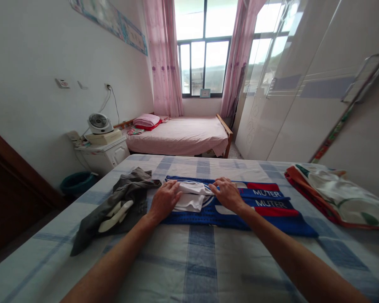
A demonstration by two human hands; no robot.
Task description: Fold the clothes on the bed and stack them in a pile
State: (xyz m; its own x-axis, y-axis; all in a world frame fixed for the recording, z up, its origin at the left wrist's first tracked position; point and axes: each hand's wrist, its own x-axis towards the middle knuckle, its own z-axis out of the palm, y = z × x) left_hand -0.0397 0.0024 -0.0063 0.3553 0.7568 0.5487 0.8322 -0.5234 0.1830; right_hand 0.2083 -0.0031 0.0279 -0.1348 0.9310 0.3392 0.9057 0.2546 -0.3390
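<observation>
A blue jersey [205,218] with red patches and the white word MUTER lies folded into a long strip on the bed. On its left half rests a white folded piece of cloth [189,203], which may be a sleeve or part of the jersey. My left hand [164,198] lies over the jersey's left end, fingers stretched out and touching the white cloth. At the right end of the white cloth, my right hand [226,194] is bent with its fingers apart, fingertips on the fabric. Both palms are hidden from view.
Left of the jersey lies a crumpled dark grey garment [126,195] with a pale print. A folded white and orange-red cloth [344,193] is at right. Beyond the checked bedsheet [202,261] stand a pink bed [189,132], a white cabinet [109,155] with a fan [99,123], and wardrobes [290,97].
</observation>
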